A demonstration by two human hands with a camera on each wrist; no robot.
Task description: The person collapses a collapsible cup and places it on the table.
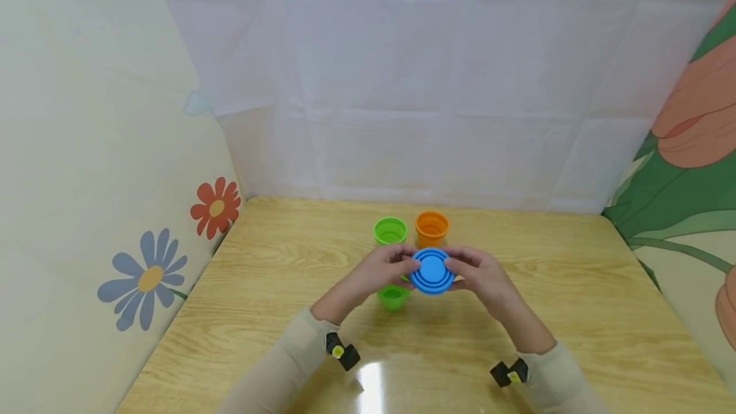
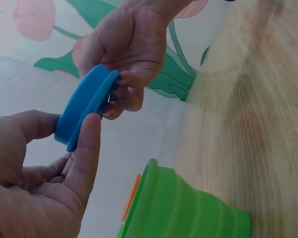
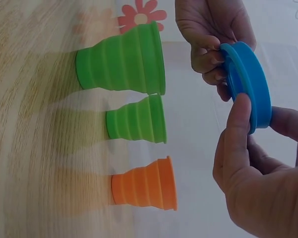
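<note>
Sleeves of pale beige cloth (image 1: 273,366) come nearest, each with a black, blocky wrist camera (image 1: 343,351) at its cuff; the yellow mark on it is too small to read. Past the cuffs, the left hand (image 1: 382,272) and right hand (image 1: 485,276) face each other, fingers and thumbs pinching opposite edges of a flattened, round, blue collapsible cup (image 1: 432,270) with concentric rings, held up off the table. Below the left hand, partly hidden in the head view, a tapered, ribbed green cup (image 1: 393,299) stands upright on the light wood-grain table (image 1: 259,273). Farther back, a second ribbed green cup (image 1: 391,230) and a ribbed orange cup (image 1: 432,227) stand upright, side by side and apart. Behind hangs a creased white cloth (image 1: 374,82), between walls patterned with large flowers (image 1: 216,207).
</note>
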